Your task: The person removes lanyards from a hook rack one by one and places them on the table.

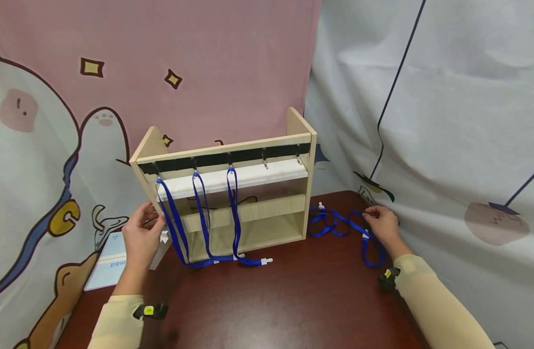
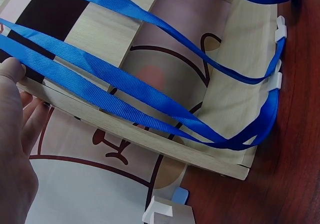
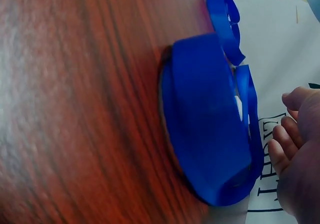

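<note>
My left hand (image 1: pixel 142 235) is at the left side panel of a small wooden rack (image 1: pixel 293 228). In the left wrist view the thumb (image 2: pixel 12 69) lies over the panel's edge and the fingers (image 2: pixel 34 121) are behind it. Three blue lanyards (image 1: pixel 237 228) hang from hooks on the rack's black strip, their white clips (image 1: pixel 266 261) down on the table. At the right my right hand (image 1: pixel 384 225) is beside loose blue lanyards (image 1: pixel 371 261). The right wrist view shows its fingers (image 3: pixel 280 154) loosely bent, with nothing visible between them.
The dark red-brown table (image 1: pixel 267 305) meets printed curtains (image 1: pixel 232 72) at the back and right. Two more hooks (image 1: pixel 265 162) on the right of the strip carry no lanyard. A light blue and white box (image 1: pixel 107 261) lies behind my left hand.
</note>
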Demonstrator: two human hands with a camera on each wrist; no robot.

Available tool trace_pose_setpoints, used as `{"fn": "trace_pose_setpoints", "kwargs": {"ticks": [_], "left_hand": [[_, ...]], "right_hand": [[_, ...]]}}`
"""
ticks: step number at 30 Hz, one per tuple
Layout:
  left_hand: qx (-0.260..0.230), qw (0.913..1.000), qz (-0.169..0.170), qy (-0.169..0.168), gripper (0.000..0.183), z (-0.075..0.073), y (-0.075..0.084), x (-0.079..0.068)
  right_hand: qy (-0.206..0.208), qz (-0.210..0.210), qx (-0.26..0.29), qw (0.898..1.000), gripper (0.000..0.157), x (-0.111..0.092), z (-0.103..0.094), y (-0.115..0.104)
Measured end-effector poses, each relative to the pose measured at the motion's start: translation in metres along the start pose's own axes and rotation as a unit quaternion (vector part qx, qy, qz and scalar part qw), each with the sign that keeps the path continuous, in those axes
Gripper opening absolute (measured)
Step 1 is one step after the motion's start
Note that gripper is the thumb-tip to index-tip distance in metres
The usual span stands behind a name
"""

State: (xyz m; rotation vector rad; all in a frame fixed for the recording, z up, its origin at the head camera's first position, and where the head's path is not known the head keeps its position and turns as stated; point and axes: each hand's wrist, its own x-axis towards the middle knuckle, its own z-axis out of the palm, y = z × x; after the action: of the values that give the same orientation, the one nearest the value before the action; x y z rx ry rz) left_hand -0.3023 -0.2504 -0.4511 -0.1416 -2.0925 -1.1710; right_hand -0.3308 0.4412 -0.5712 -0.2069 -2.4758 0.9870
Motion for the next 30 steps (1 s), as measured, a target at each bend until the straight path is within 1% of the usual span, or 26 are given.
{"fn": "trace_pose_setpoints", "kwargs": {"ticks": [4,10,13,16,20,24,27,30], "left_hand": [[-0.001,1.0000,0.000,0.003,0.042,-0.001,-0.001,0.000],[-0.004,1.0000,0.004,0.007,0.043,-0.002,-0.003,-0.001],[-0.002,0.9999,0.008,0.010,0.043,-0.002,-0.004,-0.001],[0.002,0.9998,0.016,0.012,0.044,-0.002,-0.005,-0.001],[0.005,0.9996,0.023,0.017,0.044,-0.001,-0.005,-0.001],[-0.003,0.9994,0.029,0.017,0.044,0.000,-0.004,0.000],[-0.006,0.9994,0.033,0.013,0.043,0.002,-0.004,0.001],[-0.003,0.9994,0.031,0.013,0.043,0.002,-0.004,0.002]], "right_hand": [[0.003,0.005,0.004,1.000,0.022,0.002,0.000,-0.003],[0.004,-0.009,0.014,1.000,0.022,0.001,-0.003,-0.018],[0.013,-0.009,0.035,0.999,0.024,-0.001,-0.007,-0.032],[0.039,-0.015,0.071,0.997,0.023,-0.007,-0.011,-0.054],[0.093,-0.045,0.131,0.986,0.018,-0.018,-0.020,-0.096],[0.138,-0.088,0.185,0.969,0.013,-0.029,-0.027,-0.142],[0.151,-0.140,0.216,0.954,0.010,-0.038,-0.029,-0.176],[0.142,-0.201,0.236,0.940,0.010,-0.047,-0.026,-0.210]]}}
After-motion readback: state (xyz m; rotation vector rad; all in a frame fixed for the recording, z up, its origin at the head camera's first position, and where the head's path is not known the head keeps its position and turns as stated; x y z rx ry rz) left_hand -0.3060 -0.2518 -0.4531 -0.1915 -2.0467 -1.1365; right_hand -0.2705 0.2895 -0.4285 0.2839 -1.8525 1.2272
